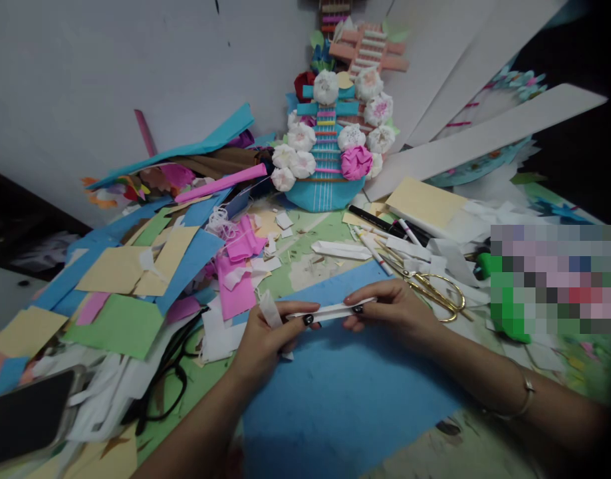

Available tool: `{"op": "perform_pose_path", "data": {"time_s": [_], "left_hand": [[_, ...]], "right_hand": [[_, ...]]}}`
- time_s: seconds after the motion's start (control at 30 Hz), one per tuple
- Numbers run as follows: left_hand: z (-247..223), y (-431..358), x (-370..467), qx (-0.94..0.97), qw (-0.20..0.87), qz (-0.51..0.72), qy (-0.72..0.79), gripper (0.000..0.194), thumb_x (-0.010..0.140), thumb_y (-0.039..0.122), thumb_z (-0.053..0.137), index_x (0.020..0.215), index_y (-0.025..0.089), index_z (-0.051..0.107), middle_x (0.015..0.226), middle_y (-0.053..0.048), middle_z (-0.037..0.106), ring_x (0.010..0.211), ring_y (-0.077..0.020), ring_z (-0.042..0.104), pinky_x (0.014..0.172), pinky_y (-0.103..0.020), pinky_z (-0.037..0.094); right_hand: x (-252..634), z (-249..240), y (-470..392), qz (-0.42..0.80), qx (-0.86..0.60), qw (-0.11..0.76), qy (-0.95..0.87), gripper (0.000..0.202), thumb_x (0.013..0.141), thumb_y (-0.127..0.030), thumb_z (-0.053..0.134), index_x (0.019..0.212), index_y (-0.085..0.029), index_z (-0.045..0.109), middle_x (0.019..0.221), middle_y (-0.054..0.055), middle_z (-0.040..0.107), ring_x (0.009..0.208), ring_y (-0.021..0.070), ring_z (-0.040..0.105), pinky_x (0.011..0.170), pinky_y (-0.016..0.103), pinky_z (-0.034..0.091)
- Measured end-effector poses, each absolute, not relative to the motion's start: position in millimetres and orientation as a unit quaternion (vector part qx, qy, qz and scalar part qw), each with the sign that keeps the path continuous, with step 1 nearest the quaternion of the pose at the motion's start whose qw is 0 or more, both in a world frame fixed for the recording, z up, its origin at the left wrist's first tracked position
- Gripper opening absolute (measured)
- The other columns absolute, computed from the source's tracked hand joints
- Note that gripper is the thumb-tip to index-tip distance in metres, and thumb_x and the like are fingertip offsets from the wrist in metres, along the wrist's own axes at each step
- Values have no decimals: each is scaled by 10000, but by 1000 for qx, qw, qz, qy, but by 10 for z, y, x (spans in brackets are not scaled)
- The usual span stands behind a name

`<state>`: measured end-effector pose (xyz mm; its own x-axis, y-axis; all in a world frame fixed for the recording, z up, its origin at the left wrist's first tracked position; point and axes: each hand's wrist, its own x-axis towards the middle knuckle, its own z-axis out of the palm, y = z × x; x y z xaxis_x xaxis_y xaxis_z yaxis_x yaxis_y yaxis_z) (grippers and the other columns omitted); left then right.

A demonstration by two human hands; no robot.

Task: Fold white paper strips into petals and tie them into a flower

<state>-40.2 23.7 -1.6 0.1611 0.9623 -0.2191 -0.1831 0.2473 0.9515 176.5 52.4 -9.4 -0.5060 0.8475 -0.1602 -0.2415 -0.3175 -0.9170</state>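
A narrow folded strip of white paper is stretched between my two hands, above a blue sheet. My left hand pinches its left end between thumb and fingers; another loose bit of white paper sticks up between the fingers of that hand. At the strip's right end, my right hand grips it with thumb and forefinger. A similar folded white paper piece lies on the table just beyond my hands.
Gold-handled scissors and pens lie to the right. Paper-flower decorations stand against the wall. Coloured paper scraps, black glasses and a phone are on the left.
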Motion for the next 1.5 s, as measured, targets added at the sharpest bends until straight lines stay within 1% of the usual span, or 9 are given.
{"op": "perform_pose_path", "data": {"time_s": [0.23, 0.4, 0.5, 0.67, 0.83, 0.97, 1.13, 1.3, 1.5], "left_hand": [[1, 227, -426, 396, 685, 477, 382, 203, 653, 260, 689, 819, 156, 741, 686, -54, 650, 394, -8, 300, 406, -194, 180], [-5, 253, -432, 459, 584, 437, 507, 279, 715, 338, 699, 941, 177, 722, 645, -33, 648, 391, -18, 299, 390, -180, 188], [0, 259, -448, 491, 537, 411, 549, 384, 703, 372, 707, 1036, 182, 696, 669, -37, 668, 412, -30, 313, 394, -172, 222], [9, 247, -467, 516, 504, 404, 562, 347, 712, 373, 688, 1004, 187, 715, 641, -32, 673, 436, -44, 348, 409, -166, 255], [42, 237, -441, 533, 473, 412, 568, 279, 662, 324, 725, 917, 215, 745, 688, -39, 699, 518, -78, 486, 458, -167, 339], [59, 224, -422, 533, 446, 426, 580, 288, 609, 289, 766, 891, 233, 752, 598, -17, 674, 458, -62, 444, 426, -159, 316], [41, 229, -446, 507, 519, 437, 532, 285, 623, 238, 765, 908, 240, 747, 638, -39, 707, 451, -56, 456, 425, -151, 329], [21, 236, -488, 489, 616, 436, 438, 297, 699, 275, 723, 996, 256, 719, 698, -51, 719, 381, -20, 345, 372, -145, 270], [8, 221, -508, 475, 631, 462, 403, 232, 725, 283, 714, 951, 231, 732, 698, -66, 715, 390, -22, 348, 372, -148, 263]], "right_hand": [[1790, -62, 540, 745, -277, 379, -474, 167, 766, -224, 646, 904, -150, 704, 763, 68, 732, 709, 150, 694, 688, 261, 558], [1756, -29, 548, 684, -327, 394, -519, 108, 769, -211, 656, 859, -159, 689, 719, 37, 727, 668, 132, 695, 662, 241, 562], [1737, -38, 555, 684, -324, 411, -509, 186, 744, -190, 681, 927, -161, 668, 717, 33, 729, 662, 140, 702, 642, 234, 570], [1735, -45, 550, 701, -326, 411, -483, 235, 710, -179, 711, 938, -145, 667, 761, 59, 736, 722, 179, 713, 676, 249, 584], [1748, -56, 545, 709, -334, 399, -476, 222, 719, -172, 703, 940, -169, 686, 773, 59, 742, 731, 173, 713, 675, 245, 588], [1755, -65, 545, 711, -343, 391, -473, 231, 721, -176, 702, 951, -167, 695, 768, 67, 742, 723, 174, 713, 681, 259, 589], [1767, -63, 557, 709, -345, 395, -472, 226, 712, -180, 712, 938, -174, 708, 756, 67, 741, 704, 172, 711, 664, 258, 584], [1791, -74, 575, 718, -328, 391, -473, 212, 708, -186, 720, 920, -206, 720, 732, 48, 738, 677, 163, 707, 631, 245, 574], [1808, -85, 576, 720, -320, 387, -479, 235, 698, -210, 730, 931, -180, 717, 716, 63, 732, 648, 171, 699, 616, 270, 568]]}}
